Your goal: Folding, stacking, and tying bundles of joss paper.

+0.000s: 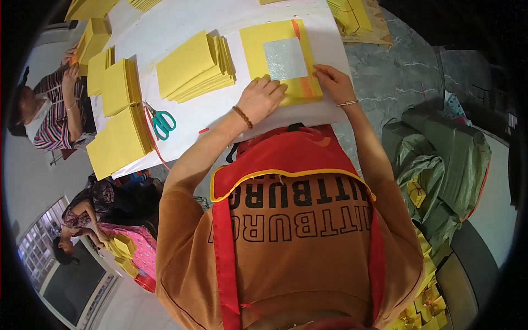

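Observation:
A yellow paper sheet or stack (252, 47) lies on the white table in front of me. It bears a silver foil square (284, 58) and an orange strip (306, 87) along its right side. My left hand (263, 99) rests on its near left corner, fingers spread over the paper beside the foil. At its right edge, my right hand (336, 85) pinches the paper's border between thumb and fingers. What lies under the left palm is hidden.
Left of the sheet is a fanned yellow paper stack (190, 63). Green-handled scissors (163, 125) lie near more yellow stacks (118, 140). The white table (190, 121) ends close to my apron. Green-covered bundles (456, 159) stand at right. Two people work at left.

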`<state>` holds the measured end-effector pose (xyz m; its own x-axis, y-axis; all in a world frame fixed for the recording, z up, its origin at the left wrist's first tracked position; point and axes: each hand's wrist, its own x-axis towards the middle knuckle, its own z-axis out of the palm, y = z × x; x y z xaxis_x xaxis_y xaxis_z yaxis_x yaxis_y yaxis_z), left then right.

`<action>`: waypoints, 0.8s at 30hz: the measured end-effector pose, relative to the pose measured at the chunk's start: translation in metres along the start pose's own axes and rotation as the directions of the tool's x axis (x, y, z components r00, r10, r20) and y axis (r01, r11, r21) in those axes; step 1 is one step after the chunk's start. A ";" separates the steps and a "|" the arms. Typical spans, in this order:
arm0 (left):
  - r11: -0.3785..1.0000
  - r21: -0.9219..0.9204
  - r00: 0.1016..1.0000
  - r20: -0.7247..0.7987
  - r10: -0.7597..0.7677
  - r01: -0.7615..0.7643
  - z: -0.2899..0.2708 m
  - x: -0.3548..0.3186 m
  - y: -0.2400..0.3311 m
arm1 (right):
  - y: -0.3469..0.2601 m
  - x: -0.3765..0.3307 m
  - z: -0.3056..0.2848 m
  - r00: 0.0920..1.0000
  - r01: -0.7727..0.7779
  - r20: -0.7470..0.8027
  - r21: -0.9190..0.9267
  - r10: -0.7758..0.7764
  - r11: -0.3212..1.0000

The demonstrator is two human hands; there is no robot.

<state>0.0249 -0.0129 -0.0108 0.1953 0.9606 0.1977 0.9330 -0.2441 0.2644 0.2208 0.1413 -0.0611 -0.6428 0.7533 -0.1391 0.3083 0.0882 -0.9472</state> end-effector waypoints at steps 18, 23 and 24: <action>0.995 0.023 0.977 -0.187 0.103 -0.101 0.008 -0.005 0.001 | -0.018 -0.004 -0.002 0.990 -0.121 -0.040 0.230 0.134 0.966; 0.994 0.032 0.982 -0.158 0.107 -0.103 0.013 -0.005 0.003 | -0.016 -0.004 0.003 0.997 -0.078 -0.008 0.217 0.081 0.973; 0.992 0.020 0.974 -0.187 0.127 -0.126 0.013 -0.003 0.004 | -0.017 -0.004 0.003 0.997 -0.078 -0.009 0.218 0.081 0.973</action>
<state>0.0316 -0.0154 -0.0223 0.2523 0.8798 0.4029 0.9071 -0.3601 0.2182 0.2160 0.1349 -0.0456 -0.6093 0.7637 -0.2132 0.1969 -0.1147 -0.9737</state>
